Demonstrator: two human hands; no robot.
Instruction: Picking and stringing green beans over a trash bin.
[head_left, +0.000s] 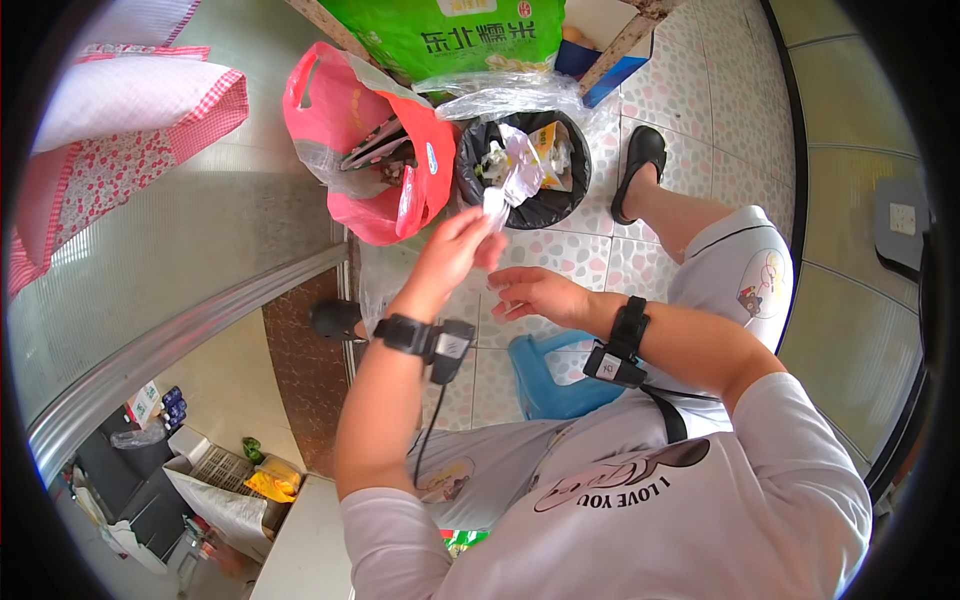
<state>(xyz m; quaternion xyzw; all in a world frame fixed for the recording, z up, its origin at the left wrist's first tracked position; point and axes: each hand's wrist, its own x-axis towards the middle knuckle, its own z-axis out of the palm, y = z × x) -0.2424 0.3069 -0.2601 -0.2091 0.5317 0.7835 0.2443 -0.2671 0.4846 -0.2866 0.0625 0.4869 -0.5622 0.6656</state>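
Note:
My left hand (454, 251) pinches a strip of white paper or tissue (495, 204) between thumb and fingers at the near rim of a round bin lined with a black plastic bag (536, 219). A crumpled pale paper sheet (523, 166) lies over the bin's contents; whether it joins the held strip I cannot tell. Beside it in the bin is a yellow-and-white packet (551, 154). My right hand (544, 294) hovers above the tiled floor, fingers slightly apart, with nothing visible in it. Left of the bin stands an open red plastic bag (375, 206) with mixed items inside.
A green printed sack (457, 45) stands behind the bin, with clear plastic film (510, 97) below it and a blue box (615, 79) at its right. A blue plastic stool (540, 382) is between my legs. Checkered cloth (142, 150) hangs at left by a sliding panel (247, 202).

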